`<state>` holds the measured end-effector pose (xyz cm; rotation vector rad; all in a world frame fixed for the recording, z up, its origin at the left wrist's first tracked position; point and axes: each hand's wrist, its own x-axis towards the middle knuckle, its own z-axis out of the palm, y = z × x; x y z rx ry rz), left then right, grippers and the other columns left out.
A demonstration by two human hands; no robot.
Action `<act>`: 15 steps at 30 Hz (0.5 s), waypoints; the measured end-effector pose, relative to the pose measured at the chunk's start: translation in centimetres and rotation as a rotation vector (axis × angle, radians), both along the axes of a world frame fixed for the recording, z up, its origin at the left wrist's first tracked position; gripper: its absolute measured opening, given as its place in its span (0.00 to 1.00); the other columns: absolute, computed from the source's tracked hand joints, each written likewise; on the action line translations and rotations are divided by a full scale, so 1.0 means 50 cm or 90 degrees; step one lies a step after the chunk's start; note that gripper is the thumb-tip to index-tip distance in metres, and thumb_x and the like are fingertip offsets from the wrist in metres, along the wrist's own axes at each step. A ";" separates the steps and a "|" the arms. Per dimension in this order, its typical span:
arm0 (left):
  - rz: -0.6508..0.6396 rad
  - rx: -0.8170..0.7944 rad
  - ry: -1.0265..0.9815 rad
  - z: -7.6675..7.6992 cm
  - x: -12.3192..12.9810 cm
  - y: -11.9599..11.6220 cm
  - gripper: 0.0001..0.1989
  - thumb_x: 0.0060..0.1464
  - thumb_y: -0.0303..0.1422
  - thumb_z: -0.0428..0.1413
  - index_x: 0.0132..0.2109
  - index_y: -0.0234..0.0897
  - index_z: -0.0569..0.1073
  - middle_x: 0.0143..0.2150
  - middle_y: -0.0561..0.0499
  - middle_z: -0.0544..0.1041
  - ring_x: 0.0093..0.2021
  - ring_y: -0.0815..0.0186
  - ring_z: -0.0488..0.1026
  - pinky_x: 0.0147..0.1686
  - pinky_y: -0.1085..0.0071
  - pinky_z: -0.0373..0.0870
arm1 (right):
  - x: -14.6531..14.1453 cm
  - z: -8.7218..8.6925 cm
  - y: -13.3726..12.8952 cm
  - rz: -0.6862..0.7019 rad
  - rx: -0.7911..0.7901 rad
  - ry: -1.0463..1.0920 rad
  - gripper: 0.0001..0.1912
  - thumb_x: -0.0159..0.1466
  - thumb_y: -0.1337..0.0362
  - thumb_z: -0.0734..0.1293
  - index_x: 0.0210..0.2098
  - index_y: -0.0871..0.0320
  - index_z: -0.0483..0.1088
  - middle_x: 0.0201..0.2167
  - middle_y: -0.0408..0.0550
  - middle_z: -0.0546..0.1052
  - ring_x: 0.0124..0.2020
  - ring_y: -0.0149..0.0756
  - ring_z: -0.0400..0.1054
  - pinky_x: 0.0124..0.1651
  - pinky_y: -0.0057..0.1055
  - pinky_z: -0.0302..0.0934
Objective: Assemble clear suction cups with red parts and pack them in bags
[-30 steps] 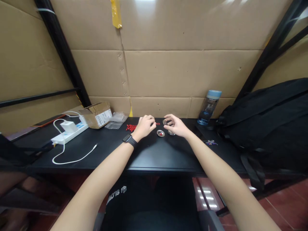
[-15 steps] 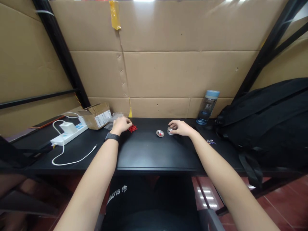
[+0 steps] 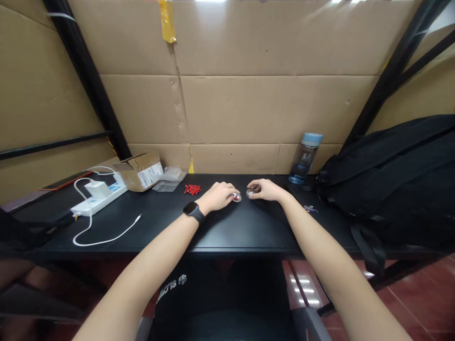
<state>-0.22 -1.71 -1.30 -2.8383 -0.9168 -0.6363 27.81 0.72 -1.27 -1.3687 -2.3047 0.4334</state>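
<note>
My left hand (image 3: 219, 196), with a black watch on its wrist, is at a small shiny round dish (image 3: 236, 199) near the middle of the black table. Something red shows at the dish beside my fingertips; whether I pinch it is too small to tell. Just to the right, my right hand (image 3: 265, 190) has its fingers closed round a small clear and silvery round container (image 3: 250, 193). A pile of small red pieces (image 3: 192, 190) lies to the left of my left hand.
Left on the table (image 3: 227, 232) are a cardboard box (image 3: 138, 173), plastic bags (image 3: 170, 179), a white power strip (image 3: 97, 202) and a white cable (image 3: 117, 237). A water bottle (image 3: 304, 160), small items (image 3: 310, 209) and a black backpack (image 3: 394, 180) are at right.
My left hand has moved right, from the red pile to the dish. The pile and the plastic bags now show fully. My right hand stays at the round container.
</note>
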 end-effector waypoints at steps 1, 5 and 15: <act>-0.017 -0.004 0.021 -0.002 0.009 -0.007 0.16 0.67 0.32 0.49 0.53 0.48 0.79 0.51 0.50 0.79 0.51 0.61 0.75 0.50 0.65 0.67 | 0.000 0.000 0.000 0.000 0.000 0.003 0.22 0.55 0.59 0.77 0.49 0.55 0.78 0.44 0.48 0.82 0.40 0.38 0.77 0.45 0.31 0.68; -0.048 -0.026 0.045 -0.004 0.003 -0.007 0.17 0.67 0.28 0.47 0.50 0.47 0.79 0.46 0.51 0.80 0.47 0.63 0.76 0.45 0.69 0.67 | -0.004 -0.002 0.001 0.005 0.001 0.005 0.21 0.57 0.58 0.76 0.49 0.55 0.78 0.43 0.48 0.82 0.40 0.38 0.77 0.44 0.31 0.68; -0.002 -0.057 -0.008 -0.018 -0.003 0.012 0.08 0.60 0.26 0.54 0.42 0.39 0.78 0.38 0.50 0.79 0.38 0.64 0.75 0.43 0.71 0.69 | -0.011 -0.004 0.000 0.002 0.029 -0.017 0.18 0.59 0.60 0.74 0.48 0.55 0.78 0.42 0.48 0.82 0.42 0.39 0.76 0.46 0.32 0.67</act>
